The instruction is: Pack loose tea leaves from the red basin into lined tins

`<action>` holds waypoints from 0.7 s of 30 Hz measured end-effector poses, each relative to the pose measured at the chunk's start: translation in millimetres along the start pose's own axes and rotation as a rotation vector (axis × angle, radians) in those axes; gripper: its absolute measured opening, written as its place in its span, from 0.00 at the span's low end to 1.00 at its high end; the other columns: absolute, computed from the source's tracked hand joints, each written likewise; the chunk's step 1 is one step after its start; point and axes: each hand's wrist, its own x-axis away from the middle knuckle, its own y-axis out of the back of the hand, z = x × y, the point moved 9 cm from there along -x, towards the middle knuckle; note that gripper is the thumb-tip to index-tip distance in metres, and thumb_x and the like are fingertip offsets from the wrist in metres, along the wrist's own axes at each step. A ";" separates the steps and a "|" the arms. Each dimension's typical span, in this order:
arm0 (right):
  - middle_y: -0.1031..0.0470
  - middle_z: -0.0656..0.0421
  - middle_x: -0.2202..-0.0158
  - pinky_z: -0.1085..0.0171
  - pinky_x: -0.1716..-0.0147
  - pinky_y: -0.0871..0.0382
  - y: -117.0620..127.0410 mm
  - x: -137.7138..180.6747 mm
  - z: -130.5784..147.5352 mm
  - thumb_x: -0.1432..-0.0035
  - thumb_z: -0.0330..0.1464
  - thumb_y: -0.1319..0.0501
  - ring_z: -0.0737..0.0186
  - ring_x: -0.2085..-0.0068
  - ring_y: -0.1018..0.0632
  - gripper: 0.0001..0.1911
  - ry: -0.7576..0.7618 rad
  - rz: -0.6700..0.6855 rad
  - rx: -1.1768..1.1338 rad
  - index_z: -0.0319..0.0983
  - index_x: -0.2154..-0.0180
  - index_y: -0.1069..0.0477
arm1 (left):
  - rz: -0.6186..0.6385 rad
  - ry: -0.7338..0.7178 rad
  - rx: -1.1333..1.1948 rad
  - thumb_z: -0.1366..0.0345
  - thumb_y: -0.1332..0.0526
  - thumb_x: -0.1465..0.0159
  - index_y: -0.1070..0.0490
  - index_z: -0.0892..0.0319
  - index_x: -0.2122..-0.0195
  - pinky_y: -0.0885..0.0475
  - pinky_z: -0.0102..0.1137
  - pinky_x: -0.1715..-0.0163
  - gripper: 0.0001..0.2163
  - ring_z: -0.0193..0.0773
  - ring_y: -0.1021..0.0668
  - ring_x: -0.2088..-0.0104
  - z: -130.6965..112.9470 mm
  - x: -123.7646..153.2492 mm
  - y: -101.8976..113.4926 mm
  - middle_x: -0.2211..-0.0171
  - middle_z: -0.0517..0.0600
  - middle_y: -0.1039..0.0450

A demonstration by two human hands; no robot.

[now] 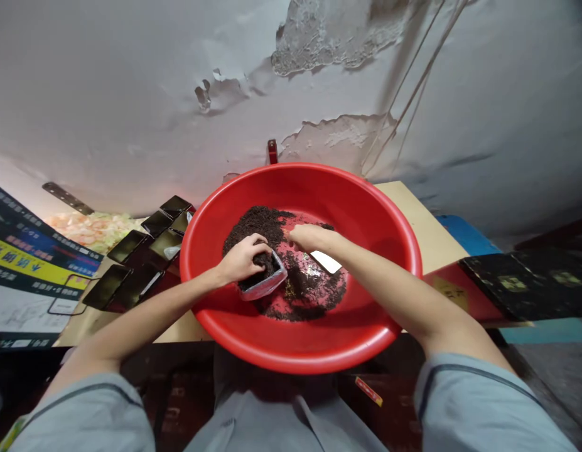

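Note:
A large red basin (300, 348) holds dark, crumbly soil (257, 223), heaped at the far left and spread thinly over the bottom. My left hand (246, 257) is closed at the left edge of a small square plastic pot (266, 287), its fingers curled over the soil at the top. The pot is tilted, with a clear-looking side facing me. To its right, my right hand (306, 236) is closed low over the basin's middle; whatever its fingers hold is hidden. A flat white piece (326, 262) shows beneath my right forearm.
Several dark square pots (144, 254) stand left of the basin, beside a printed sheet (41, 263) and a pile of pale, pinkish bits (95, 229). A board (420, 220) lies under the basin. Behind rises a peeling wall (144, 94). Dark panels (530, 282) are at the right.

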 end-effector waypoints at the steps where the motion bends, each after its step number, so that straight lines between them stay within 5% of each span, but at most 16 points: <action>1: 0.16 0.51 0.65 0.64 0.70 0.32 0.0 0.8 0.1 0.45 0.20 0.36 0.54 0.64 0.17 0.15 -0.010 0.020 0.011 0.36 0.59 0.16 | 0.040 -0.018 -0.008 0.70 0.31 0.41 0.20 0.57 0.58 0.27 0.37 0.43 0.10 0.44 0.23 0.45 -4.1 2.3 -3.8 0.46 0.55 0.26; 6: 0.17 0.50 0.58 0.63 0.63 0.32 26.3 11.2 23.5 0.36 0.26 0.40 0.55 0.58 0.18 0.13 0.055 -0.075 0.038 0.38 0.55 0.18 | 0.058 -0.104 -0.003 0.60 0.36 0.31 0.21 0.56 0.47 0.30 0.39 0.40 0.13 0.45 0.25 0.40 -6.7 16.3 13.8 0.36 0.57 0.30; 10: 0.19 0.50 0.55 0.61 0.54 0.32 42.4 29.8 84.2 0.33 0.32 0.40 0.57 0.54 0.21 0.12 0.442 -0.266 -0.044 0.37 0.54 0.19 | 0.115 -0.177 -0.129 0.57 0.40 0.28 0.23 0.57 0.45 0.32 0.41 0.43 0.15 0.45 0.23 0.42 -13.4 45.3 12.4 0.43 0.55 0.23; 13: 0.19 0.50 0.53 0.55 0.46 0.35 22.3 37.0 114.8 0.34 0.37 0.36 0.54 0.51 0.21 0.12 0.602 -0.149 -0.015 0.38 0.55 0.19 | 0.249 -0.158 -0.261 0.54 0.35 0.31 0.23 0.58 0.47 0.33 0.43 0.46 0.16 0.48 0.22 0.45 -14.7 67.2 -11.0 0.48 0.55 0.20; 16: 0.18 0.51 0.58 0.46 0.40 0.41 1.1 31.0 113.6 0.36 0.35 0.35 0.53 0.54 0.20 0.10 0.486 0.023 0.093 0.36 0.61 0.19 | 0.299 -0.111 -0.360 0.55 0.34 0.33 0.21 0.59 0.55 0.35 0.46 0.45 0.13 0.49 0.21 0.49 -12.5 76.3 -24.4 0.54 0.55 0.19; 21: 0.20 0.49 0.51 0.39 0.35 0.48 -9.1 28.6 118.6 0.39 0.32 0.34 0.48 0.47 0.22 0.14 0.464 0.065 0.122 0.36 0.51 0.21 | 0.261 -0.137 -0.352 0.55 0.32 0.35 0.25 0.62 0.46 0.45 0.54 0.34 0.20 0.53 0.26 0.39 -15.3 68.5 -29.9 0.43 0.61 0.25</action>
